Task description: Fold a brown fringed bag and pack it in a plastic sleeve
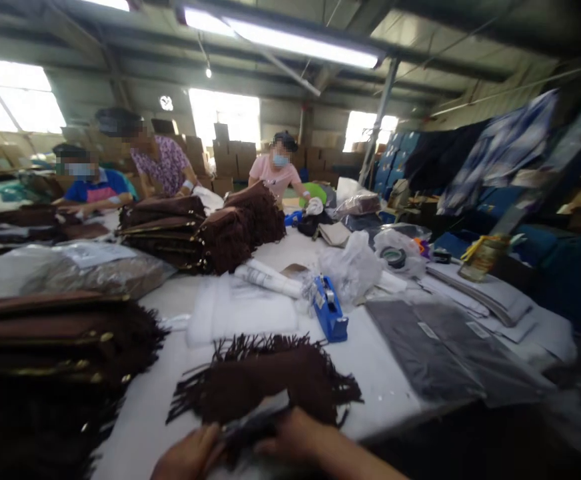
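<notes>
Right hand [293, 437], forearm slanted, and left hand [189, 453] hold a dark item [255, 421].

hands [293, 437] blurred; dark item [255, 424] between them indistinct; brown stack [35, 373] cut by left edge; packet labels [428, 331] illegible

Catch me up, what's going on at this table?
The left hand and right hand hold a dark item, too blurred to identify, at the near edge of a fringed brown piece on the white table. A tape dispenser stands beyond it, a brown stack sits left, and three other people are across the table.
</notes>
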Motion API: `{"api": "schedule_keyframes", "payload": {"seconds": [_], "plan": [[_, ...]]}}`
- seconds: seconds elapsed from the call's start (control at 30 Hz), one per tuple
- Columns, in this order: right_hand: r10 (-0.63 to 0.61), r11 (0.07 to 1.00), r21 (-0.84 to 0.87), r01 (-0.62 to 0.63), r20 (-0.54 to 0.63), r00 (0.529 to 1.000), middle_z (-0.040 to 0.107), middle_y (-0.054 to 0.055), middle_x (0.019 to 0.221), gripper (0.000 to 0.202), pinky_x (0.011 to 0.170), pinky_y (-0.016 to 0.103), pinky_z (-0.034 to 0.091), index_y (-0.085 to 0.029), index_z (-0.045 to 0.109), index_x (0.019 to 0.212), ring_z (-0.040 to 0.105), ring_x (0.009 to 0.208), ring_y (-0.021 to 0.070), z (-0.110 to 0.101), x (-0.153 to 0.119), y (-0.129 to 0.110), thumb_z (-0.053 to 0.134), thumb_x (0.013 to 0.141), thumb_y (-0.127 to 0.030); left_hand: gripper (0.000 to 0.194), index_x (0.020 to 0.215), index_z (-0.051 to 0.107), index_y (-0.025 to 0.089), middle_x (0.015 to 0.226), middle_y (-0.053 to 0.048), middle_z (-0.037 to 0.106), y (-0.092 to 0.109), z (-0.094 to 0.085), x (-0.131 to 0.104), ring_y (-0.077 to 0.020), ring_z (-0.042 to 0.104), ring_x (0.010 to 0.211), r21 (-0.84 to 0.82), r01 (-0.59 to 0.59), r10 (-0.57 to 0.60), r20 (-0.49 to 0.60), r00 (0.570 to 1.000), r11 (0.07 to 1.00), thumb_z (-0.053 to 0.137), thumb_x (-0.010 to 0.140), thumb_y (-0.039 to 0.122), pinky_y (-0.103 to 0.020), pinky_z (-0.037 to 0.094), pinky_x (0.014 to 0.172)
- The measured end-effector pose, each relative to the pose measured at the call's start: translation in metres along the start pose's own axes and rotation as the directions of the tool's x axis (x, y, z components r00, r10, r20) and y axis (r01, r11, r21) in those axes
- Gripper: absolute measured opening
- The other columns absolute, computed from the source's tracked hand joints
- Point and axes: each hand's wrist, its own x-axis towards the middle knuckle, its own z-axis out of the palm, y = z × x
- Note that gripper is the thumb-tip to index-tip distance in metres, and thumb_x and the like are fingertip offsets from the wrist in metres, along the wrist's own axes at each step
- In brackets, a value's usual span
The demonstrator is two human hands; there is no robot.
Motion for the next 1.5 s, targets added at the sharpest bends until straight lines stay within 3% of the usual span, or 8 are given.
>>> {"api": "schedule_keyframes", "payload": {"seconds": [0.27,0.5,0.6,0.7,0.77,1.0,1.3,1.5], "plan": [[0.271,0.96,0.133,-0.244,-0.244,0.931,0.063,0.009,0.117,0.037,0.099,0.04,0.042,-0.021,0.056,0.121,0.056,0.109,0.0212,-0.055,-0.011,-0.011,0.043,0.09,-0.037,0.017,0.105,0.058,0.021,0.087,-0.003,0.069,0.015,-0.036,-0.022,-0.0149,0.064,0.071,0.226,-0.487,0.464,0.151,0.873,0.843,0.049,0.091,0.022,-0.022,0.047,0.064],[0.056,0.94,-0.335,0.059,0.323,0.945,0.017,0.015,0.153,0.085,0.112,0.052,0.019,-0.012,0.022,0.145,0.008,0.14,0.0364,0.052,-0.017,-0.055,0.062,0.072,-0.026,0.012,0.1,0.057,0.021,0.083,-0.003,0.068,0.026,-0.028,-0.042,-0.0166,0.065,0.071,0.221,-0.329,0.315,0.096,0.944,0.918,0.05,0.09,0.022,-0.025,0.05,0.065],[0.125,0.909,-0.415,0.032,0.346,0.93,0.023,0.015,0.151,0.068,0.107,0.049,0.03,-0.012,0.029,0.143,0.024,0.137,0.0343,0.06,-0.01,-0.041,0.049,0.078,-0.014,0.024,0.109,0.053,0.021,0.084,-0.003,0.068,0.028,-0.035,-0.051,-0.0155,0.065,0.068,-0.056,0.09,-0.088,0.041,0.995,0.994,0.053,0.089,0.035,-0.024,0.052,0.062],[0.144,0.933,-0.359,0.009,0.399,0.906,0.05,0.013,0.136,0.059,0.098,0.039,0.04,-0.016,0.047,0.133,0.05,0.118,0.027,0.033,0.014,-0.031,0.043,0.075,-0.004,0.039,0.1,0.055,0.016,0.082,-0.007,0.067,0.027,-0.046,-0.059,-0.02,0.065,0.069,-0.538,0.643,-0.637,0.233,0.735,0.545,0.052,0.085,0.052,-0.026,0.051,0.049],[0.146,0.962,-0.27,-0.027,0.429,0.891,0.066,0.006,0.114,0.053,0.089,0.03,0.044,-0.02,0.059,0.12,0.06,0.099,0.0213,0.008,0.035,-0.03,0.047,0.07,-0.005,0.047,0.102,0.057,0.012,0.098,-0.014,0.067,0.029,-0.05,-0.061,-0.0251,0.066,0.089,-0.704,0.686,-0.635,0.446,0.63,0.186,0.05,0.084,0.056,-0.031,0.056,0.064],[0.23,0.968,-0.187,-0.169,0.376,0.898,0.065,-0.003,0.07,0.023,0.062,0.021,0.041,-0.016,0.066,0.082,0.059,0.067,0.0155,-0.033,0.083,-0.049,0.047,0.069,-0.011,0.048,0.125,0.056,0.017,0.139,-0.014,0.045,0.071,-0.029,-0.031,-0.0268,0.04,0.13,-0.772,0.559,-0.176,0.622,0.763,-0.302,0.059,0.085,0.043,-0.042,0.035,0.108],[0.194,0.975,-0.158,-0.157,0.257,0.947,0.069,0.001,0.096,0.051,0.083,0.031,0.047,-0.026,0.062,0.115,0.063,0.088,0.0209,-0.013,0.058,-0.064,0.046,0.07,-0.008,0.055,0.112,0.063,0.019,0.123,-0.008,0.062,0.059,0.015,0.038,-0.0249,0.048,0.123,-0.8,0.062,-0.439,0.39,0.809,-0.597,0.051,0.081,0.063,-0.039,0.035,0.108],[0.19,0.973,-0.178,-0.144,0.281,0.941,0.066,0.005,0.1,0.061,0.087,0.031,0.047,-0.027,0.058,0.122,0.061,0.093,0.0202,0.013,0.029,-0.062,0.045,0.068,-0.003,0.059,0.099,0.067,0.009,0.095,-0.014,0.071,0.03,0.003,0.063,-0.0289,0.064,0.1,-0.757,0.101,-0.435,0.473,0.766,-0.645,0.043,0.086,0.061,-0.042,0.052,0.088]]}}
